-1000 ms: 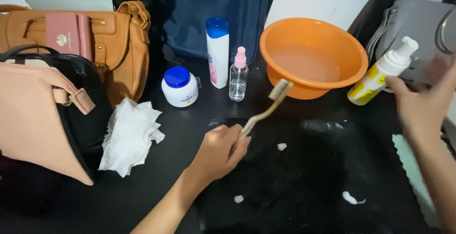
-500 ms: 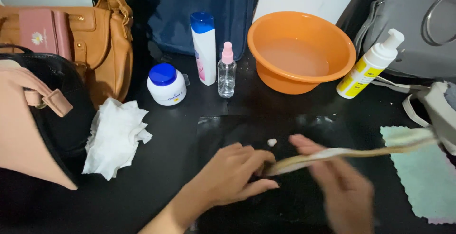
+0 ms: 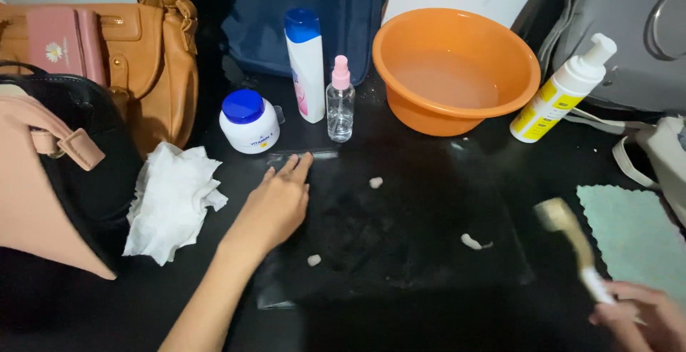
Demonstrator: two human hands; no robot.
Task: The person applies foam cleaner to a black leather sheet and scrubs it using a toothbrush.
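We see the left hand (image 3: 275,205) flat, fingers apart, on the black mat (image 3: 400,238); the right hand (image 3: 639,320) grips a brush (image 3: 572,241) at the mat's right edge. Behind — an orange basin (image 3: 457,73) holding cloudy water, a clear spray bottle (image 3: 340,102).

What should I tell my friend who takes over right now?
Left hand lies flat and open on the black cloth, holding nothing. Right hand holds the brush by its handle, bristles raised beside the green cloth. Small white bits lie on the black cloth. The orange basin holds water. The foam pump bottle and spray bottle stand upright.
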